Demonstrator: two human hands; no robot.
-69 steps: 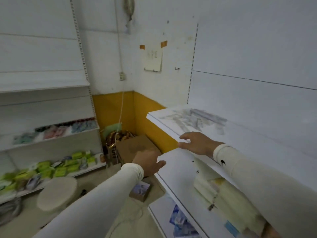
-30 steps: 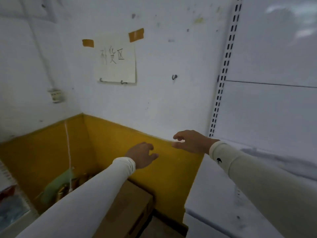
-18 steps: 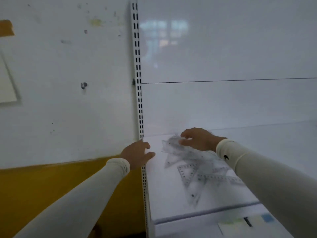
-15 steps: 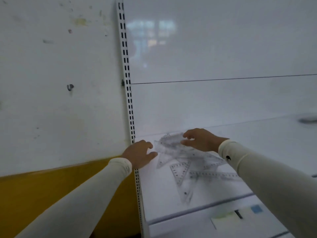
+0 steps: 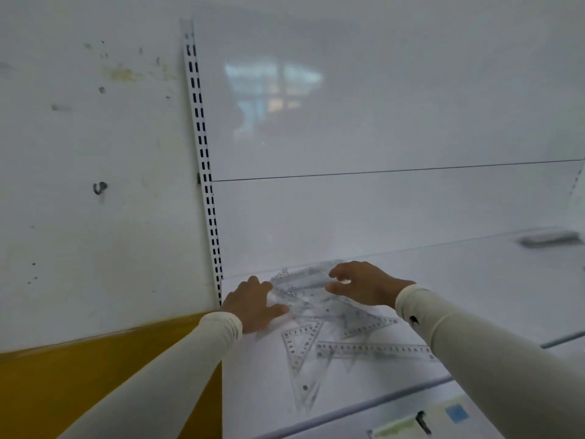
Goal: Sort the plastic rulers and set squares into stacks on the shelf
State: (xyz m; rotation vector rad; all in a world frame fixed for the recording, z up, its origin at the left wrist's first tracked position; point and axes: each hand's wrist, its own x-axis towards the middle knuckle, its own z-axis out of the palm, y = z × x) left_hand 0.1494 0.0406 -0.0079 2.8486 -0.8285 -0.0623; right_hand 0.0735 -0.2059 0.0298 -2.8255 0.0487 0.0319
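Note:
A loose heap of clear plastic rulers and set squares [image 5: 316,315] lies on the white shelf [image 5: 259,391] near its left end. One long ruler [image 5: 373,350] lies flat toward the front, beside a narrow set square [image 5: 300,353] pointing at me. My left hand [image 5: 253,304] rests on the heap's left edge with its fingers spread. My right hand [image 5: 361,282] pinches a clear piece [image 5: 300,277] at the back of the heap between thumb and fingers.
A slotted upright [image 5: 205,172] runs up the shelf's left edge against a white wall with a yellow lower band [image 5: 79,375]. A small grey item [image 5: 550,239] lies far right on the shelf. Below the front edge sit packaged goods [image 5: 411,423].
My view has swung right from the corner onto the shelf. Both hands have moved onto the heap; the left one came in from the upright, the right one took hold of a back piece.

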